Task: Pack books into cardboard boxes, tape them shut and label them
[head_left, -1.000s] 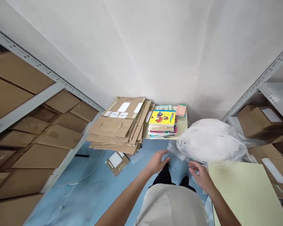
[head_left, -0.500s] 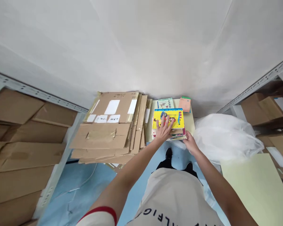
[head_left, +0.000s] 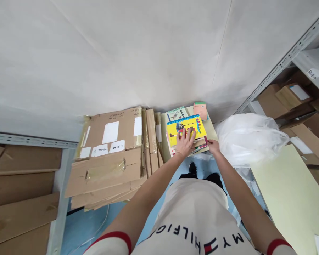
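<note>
A yellow picture book [head_left: 184, 124] with a blue strip along its far edge tops a small pile on a pale table [head_left: 163, 122]. My left hand [head_left: 185, 144] lies on its cover with the fingers apart. At the pile's right near corner, my right hand [head_left: 214, 146] pinches the edge of a lower book with a dark pink edge [head_left: 206, 140]. Which pages or covers sit between those fingers is partly hidden. Behind the pile lie a pale green patterned book [head_left: 177, 114] and a pink book [head_left: 200, 109].
Flattened cardboard boxes [head_left: 106, 141] are stacked to the left of the books. White plastic wrap [head_left: 250, 138] bulges on the right, beside a pale yellow board [head_left: 289, 191]. Shelves with cardboard boxes [head_left: 23, 184] stand on both sides; a white wall [head_left: 149, 53] rises ahead.
The camera view has turned and shifted, so the surroundings sit differently in frame. My right fingers have closed on the pile's corner; my left hand stays on the yellow book.
</note>
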Tool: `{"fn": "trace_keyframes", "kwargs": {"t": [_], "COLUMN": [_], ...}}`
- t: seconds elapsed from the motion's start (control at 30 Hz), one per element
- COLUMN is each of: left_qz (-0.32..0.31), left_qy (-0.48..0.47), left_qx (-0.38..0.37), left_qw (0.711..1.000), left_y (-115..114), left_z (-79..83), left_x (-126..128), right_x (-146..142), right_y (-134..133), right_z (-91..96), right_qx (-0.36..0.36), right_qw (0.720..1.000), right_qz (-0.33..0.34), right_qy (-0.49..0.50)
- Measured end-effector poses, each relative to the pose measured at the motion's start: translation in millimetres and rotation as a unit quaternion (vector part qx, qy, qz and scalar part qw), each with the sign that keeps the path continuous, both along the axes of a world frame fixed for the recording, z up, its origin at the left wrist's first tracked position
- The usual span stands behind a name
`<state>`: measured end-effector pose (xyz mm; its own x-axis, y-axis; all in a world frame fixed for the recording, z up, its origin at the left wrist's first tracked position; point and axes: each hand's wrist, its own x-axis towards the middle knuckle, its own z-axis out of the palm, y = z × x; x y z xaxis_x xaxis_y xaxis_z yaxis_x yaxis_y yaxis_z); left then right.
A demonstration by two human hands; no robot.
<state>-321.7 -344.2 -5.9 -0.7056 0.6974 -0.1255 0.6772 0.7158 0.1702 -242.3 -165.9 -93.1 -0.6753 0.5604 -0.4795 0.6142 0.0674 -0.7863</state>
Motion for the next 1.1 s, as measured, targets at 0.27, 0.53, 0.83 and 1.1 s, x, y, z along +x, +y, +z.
{"fn": "trace_keyframes", "kwargs": {"t": [0.27, 0.53, 0.83, 1.1], "left_qz": [-0.002, -0.022, -0.008, 0.372], "left_qy": [0.02, 0.021, -0.052, -0.124], "left_qx": [-0.011, -0.006, 0.082, 0.24], "left_qw": [1.0, 1.0, 0.995, 0.888], "left_y": [-2.9, -9.0, -13.0, -46.6], "left_z": [2.3, 3.5, 19.6, 25.8], "left_x": [1.1, 1.0, -6.1, -39.8], "right_x": [20.1, 43.5, 45.0, -21.3], "right_y": [-10.0, -31.6, -25.0, -0.5], "right_z": [9.1, 9.3, 36.9, 84.7], "right_qx": [0.063, 0.03, 0.06, -0.183], "right_qw": [0.998, 0.999, 0.994, 0.982], "right_qz": [0.004, -0.02, -0.083, -0.056], "right_qy": [-0.023, -0.004, 0.038, 0.001]}}
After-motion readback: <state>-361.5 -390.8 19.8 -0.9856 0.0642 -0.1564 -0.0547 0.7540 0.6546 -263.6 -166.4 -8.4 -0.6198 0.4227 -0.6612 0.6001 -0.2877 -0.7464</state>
